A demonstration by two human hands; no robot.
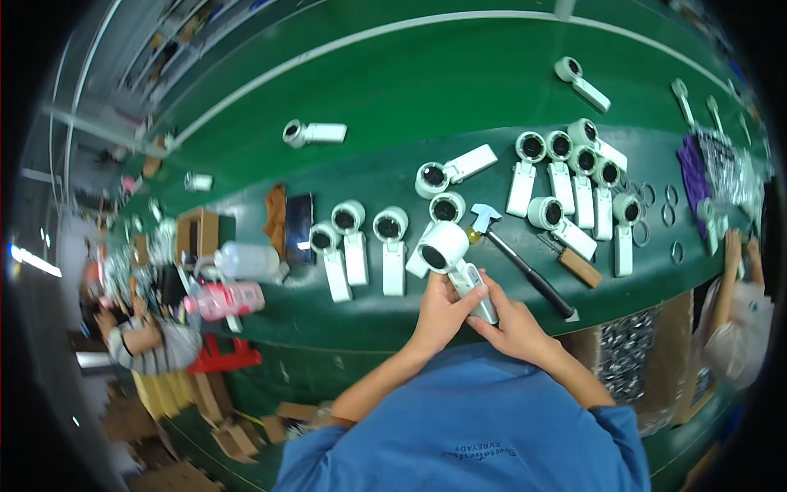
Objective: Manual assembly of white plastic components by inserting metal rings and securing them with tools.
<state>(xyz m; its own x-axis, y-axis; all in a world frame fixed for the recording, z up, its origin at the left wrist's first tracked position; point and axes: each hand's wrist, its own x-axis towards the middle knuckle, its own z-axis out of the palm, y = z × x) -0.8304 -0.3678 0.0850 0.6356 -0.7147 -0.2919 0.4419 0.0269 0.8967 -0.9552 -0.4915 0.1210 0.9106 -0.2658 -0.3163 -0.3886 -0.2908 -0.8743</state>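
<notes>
Both my hands are closed around the handle of a pale green handheld fan [450,239], held up in front of my body with its round head pointing away from me. My left hand [439,315] grips the handle from the left, and my right hand [514,323] holds its lower end from the right. Just beyond lies another handheld fan [448,207], partly hidden by the held one. A hammer [525,266] with a pale blue head and black handle rests to the right, close to my right hand.
More fans [393,252] lie in groups on the green table [393,90]. At right are a wooden-handled tool [580,268], grey rings [668,215] and a purple cloth [693,176]. Left stand a pink bottle [225,300], a clear bottle [246,261] and a carton [197,235]. People sit at both sides.
</notes>
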